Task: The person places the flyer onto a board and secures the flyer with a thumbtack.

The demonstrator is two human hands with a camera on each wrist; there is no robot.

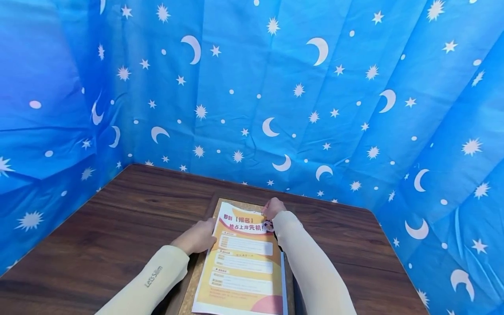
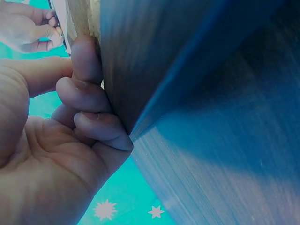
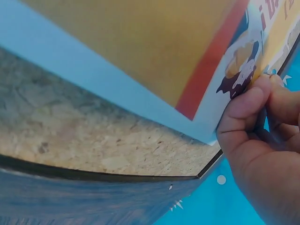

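Observation:
A yellow and white printed poster [image 1: 242, 262] lies over a cork board [image 3: 117, 145] with a dark wooden frame [image 2: 126, 61]. My left hand [image 1: 198, 236] holds the board at its left side; in the left wrist view its curled fingers press against the frame's outer side. At the poster's upper right, my right hand [image 1: 274, 208] has thumb and forefinger pinched together near the top edge. A tiny pin-like thing seems to sit between those fingertips [image 3: 265, 84], mostly hidden by them. The poster's top right corner [image 3: 211, 140] lies next to the right hand.
Board and poster rest on a dark brown wooden table [image 1: 134, 227]. Blue cloth [image 1: 236, 87] printed with white moons and stars hangs behind the table and along both sides. The right sleeve [image 1: 311, 262] covers part of the board's right edge.

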